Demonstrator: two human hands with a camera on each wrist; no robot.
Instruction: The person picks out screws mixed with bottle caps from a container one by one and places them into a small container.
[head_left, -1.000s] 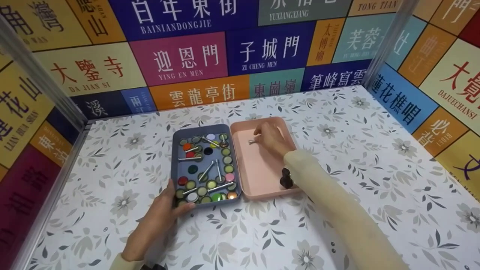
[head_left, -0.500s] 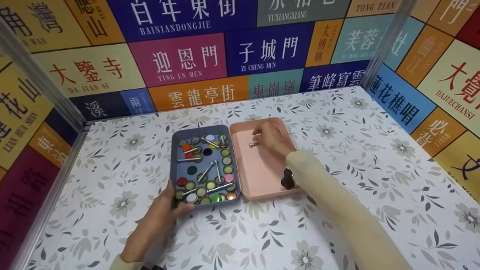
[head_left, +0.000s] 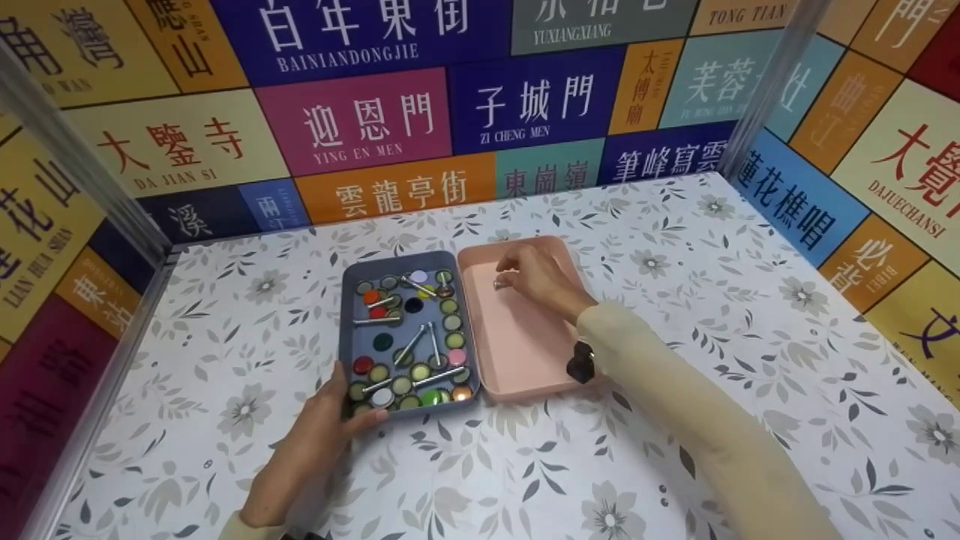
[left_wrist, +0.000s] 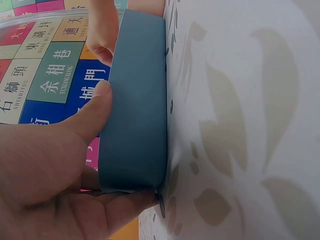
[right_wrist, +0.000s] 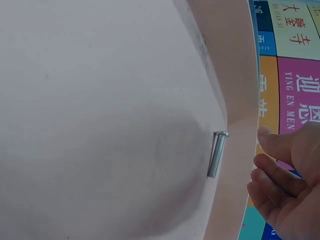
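A blue-grey tray [head_left: 401, 262] holds several bottle caps [head_left: 421, 372] and several long silver screws [head_left: 411, 345]. My left hand [head_left: 322, 420] grips its near left corner; in the left wrist view the thumb lies on the rim and the fingers press the end wall. Beside it on the right is a pink tray [head_left: 517, 356]. Over that one hovers my right hand [head_left: 538, 277], fingers loosely curled. One screw [right_wrist: 217, 154] lies in the pink tray against its wall, apart from the hand [right_wrist: 285, 180] in the right wrist view; in the head view the fingers mostly cover it.
Both trays stand on a table [head_left: 600, 450] with a white floral cover. Coloured sign panels [head_left: 360, 120] wall in the back and both sides. A dark wrist-worn device [head_left: 580, 362] sits at the right wrist, close to the pink tray's near right corner.
My right hand has shifted slightly left over the pink tray, so its fingers now hide more of the screw. The left hand keeps its grip on the blue-grey tray.
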